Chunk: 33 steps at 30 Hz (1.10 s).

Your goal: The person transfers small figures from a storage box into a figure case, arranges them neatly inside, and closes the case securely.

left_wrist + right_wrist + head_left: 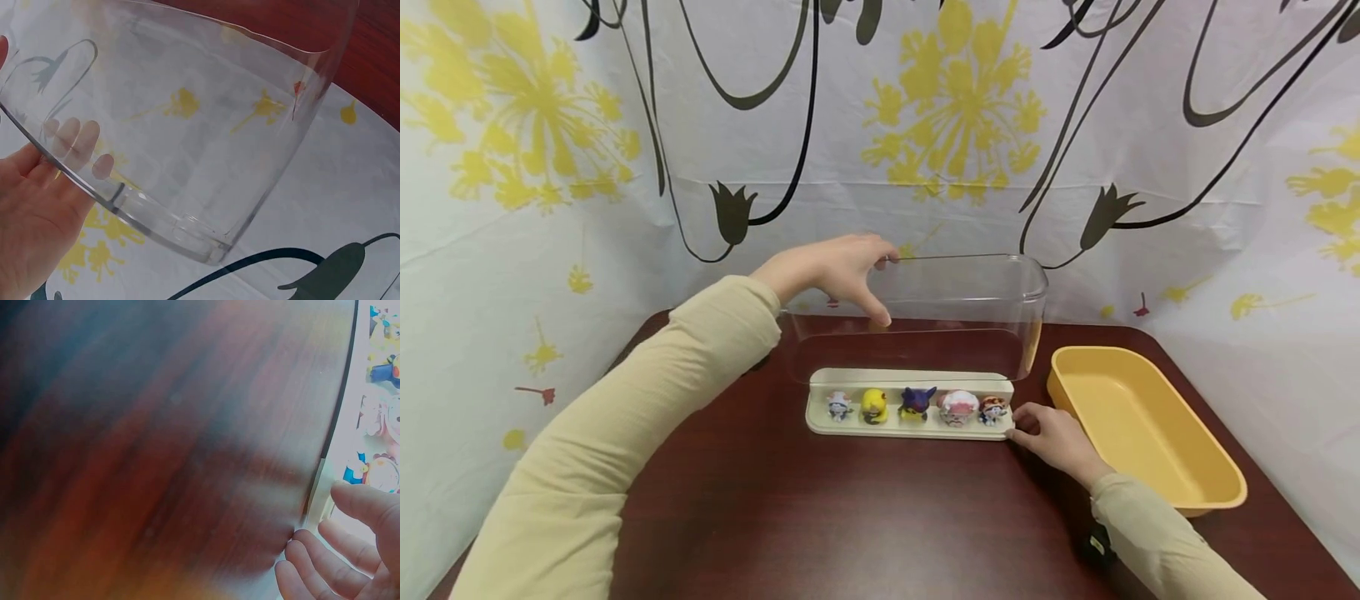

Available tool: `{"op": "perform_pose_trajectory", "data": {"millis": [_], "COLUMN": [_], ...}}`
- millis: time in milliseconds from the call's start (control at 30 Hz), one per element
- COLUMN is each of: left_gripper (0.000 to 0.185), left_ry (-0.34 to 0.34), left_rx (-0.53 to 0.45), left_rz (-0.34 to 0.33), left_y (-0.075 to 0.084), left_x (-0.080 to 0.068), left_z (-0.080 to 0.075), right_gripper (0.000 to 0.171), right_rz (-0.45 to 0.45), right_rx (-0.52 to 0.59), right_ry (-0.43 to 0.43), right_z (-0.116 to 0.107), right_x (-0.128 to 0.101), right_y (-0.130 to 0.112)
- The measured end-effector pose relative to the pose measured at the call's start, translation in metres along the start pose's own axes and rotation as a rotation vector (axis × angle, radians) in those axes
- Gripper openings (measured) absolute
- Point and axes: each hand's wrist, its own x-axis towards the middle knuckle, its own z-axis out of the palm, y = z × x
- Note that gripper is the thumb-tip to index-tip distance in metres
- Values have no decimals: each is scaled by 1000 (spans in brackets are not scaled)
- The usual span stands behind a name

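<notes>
Toward the back of the bench (790,517), about midway along it, the left hand (838,271) grips a clear plastic cover (955,308) at its upper left rim, thumb on the near face and fingers (78,140) curled over the edge to the inside, as the left wrist view shows through the plastic. The cover is tilted up off the bench, its open side turned forward and down, its lower edge just behind a long cream tray (820,421).

On the tray stand five small toy figures in a row: a white one (838,406) at the left end, then a yellow one (874,406), a dark blue one (917,402), a pink and white one (958,407), and a small one with a red and dark top (993,410) at the right end.

The right hand (1054,440) rests on the bench at the tray's right end, its fingertips (350,497) touching the tray's edge, loosely bent and closed round nothing. The right wrist view is blurred over the wood, with the figures showing at its right side.

Near the right edge of the bench, just beside the right hand, lies a yellow tub (1213,492), angled toward the near right corner. Both arms wear beige sleeves (617,467). Behind the bench hangs a white curtain (550,250) printed with yellow flowers and dark stems.
</notes>
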Motion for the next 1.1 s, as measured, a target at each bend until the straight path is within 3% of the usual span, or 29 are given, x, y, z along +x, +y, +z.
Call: {"op": "perform_pose_trajectory", "data": {"millis": [1100], "left_gripper": [86], "left_ry": [-22], "left_rx": [97], "left_rz": [4], "left_y": [12], "left_x": [24], "left_z": [25], "right_gripper": [19], "right_rz": [11], "right_rx": [7], "right_ry": [-11], "right_z": [-1], "right_x": [1], "right_y": [-2]}}
